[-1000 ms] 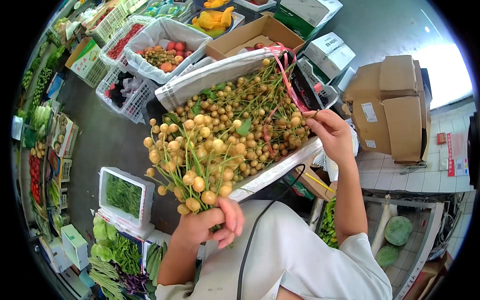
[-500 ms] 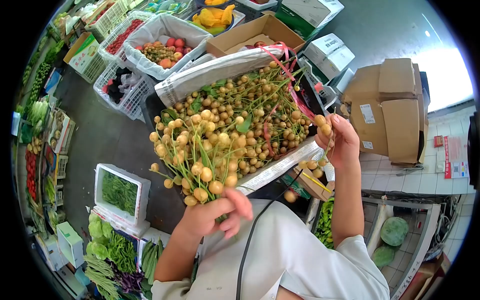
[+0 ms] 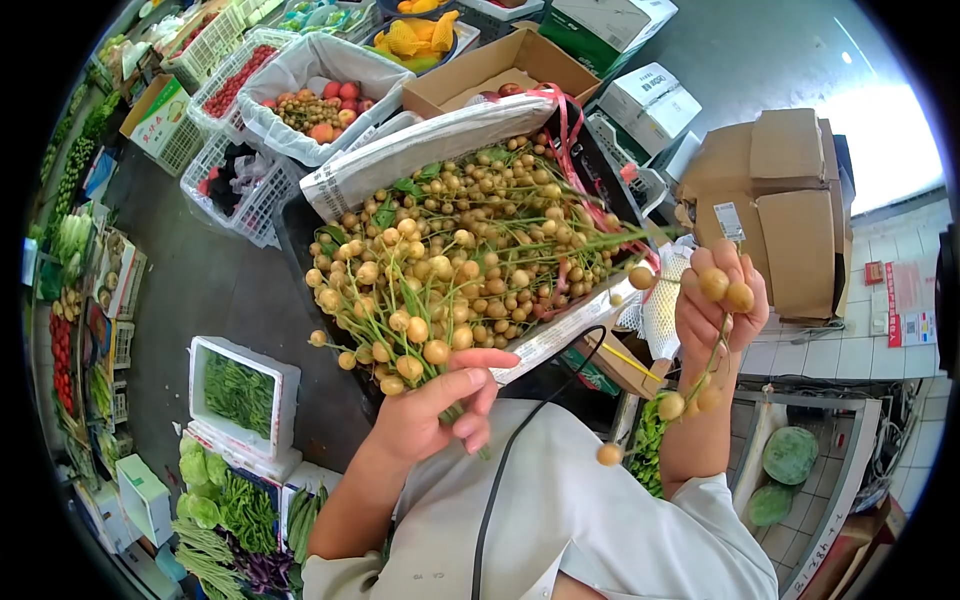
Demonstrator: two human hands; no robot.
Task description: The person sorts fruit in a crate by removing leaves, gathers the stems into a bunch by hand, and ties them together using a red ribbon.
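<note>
I'd fear the thin-stemmed sprig of round tan fruits, pinched at frame right by the right hand, shedding if jerked, and the green-stemmed yellow-tan fruit bunch left of centre slipping through the left hand's loosely curled fingers.

I see a fruit bunch, yellow-brown, near left, green stems gathered at its near end; sparse sprig upright at right; fruit pile farther off.

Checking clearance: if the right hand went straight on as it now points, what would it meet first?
Probably the large cardboard box ahead of the right hand; depth is unclear from one view.
</note>
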